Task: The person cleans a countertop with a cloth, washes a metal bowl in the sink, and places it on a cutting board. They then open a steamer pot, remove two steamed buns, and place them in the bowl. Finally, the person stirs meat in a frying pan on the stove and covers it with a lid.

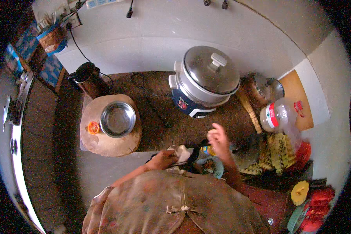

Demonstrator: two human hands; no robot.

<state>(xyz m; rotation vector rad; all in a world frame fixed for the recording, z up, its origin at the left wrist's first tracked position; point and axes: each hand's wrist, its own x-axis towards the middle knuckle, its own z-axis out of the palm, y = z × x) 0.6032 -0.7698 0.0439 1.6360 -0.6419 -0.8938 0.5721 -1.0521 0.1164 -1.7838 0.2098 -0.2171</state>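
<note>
At the table's near edge, my left hand (165, 159) is closed around a pale, whitish item (182, 154), too blurred to name. My right hand (219, 139), blurred, is raised over the front of the dark table (187, 131). Its fingers are partly curled and slightly apart, and nothing shows in them. Below and between the hands is a light-blue container (220, 169) with scraps inside. A cut tomato half (93, 127) lies face up on the round wooden chopping board (114, 147), beside a steel bowl (118, 120).
An electric cooker (193, 99) with a metal lid stands at the back. A dark kettle-like vessel (90, 82) is behind the board. To the right are a straw brush (251, 117), a plastic jug (276, 115) and steel pots (259, 86). A loose cord (152, 102) crosses the table.
</note>
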